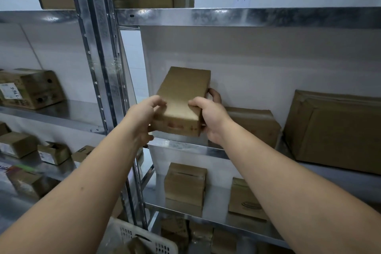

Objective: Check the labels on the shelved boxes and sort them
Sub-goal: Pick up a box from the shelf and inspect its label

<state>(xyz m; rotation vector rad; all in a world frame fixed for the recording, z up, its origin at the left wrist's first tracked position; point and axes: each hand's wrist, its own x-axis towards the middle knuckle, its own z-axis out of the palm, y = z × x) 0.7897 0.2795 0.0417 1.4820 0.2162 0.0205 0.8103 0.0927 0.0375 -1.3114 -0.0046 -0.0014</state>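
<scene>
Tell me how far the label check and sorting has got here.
Done: unclear; a white basket below holds something brown. In hand: left hand and right hand grip one long box at the edge of the middle shelf, no label showing. Remaining: the flat boxes beside it and the lower-shelf boxes.

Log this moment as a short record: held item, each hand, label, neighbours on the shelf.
held item: long cardboard box, at the middle shelf's front edge
left hand: grips its left side
right hand: grips its right side
label: none readable; faint red marks on the near end
neighbours: flat box to the right, larger box beyond it
</scene>
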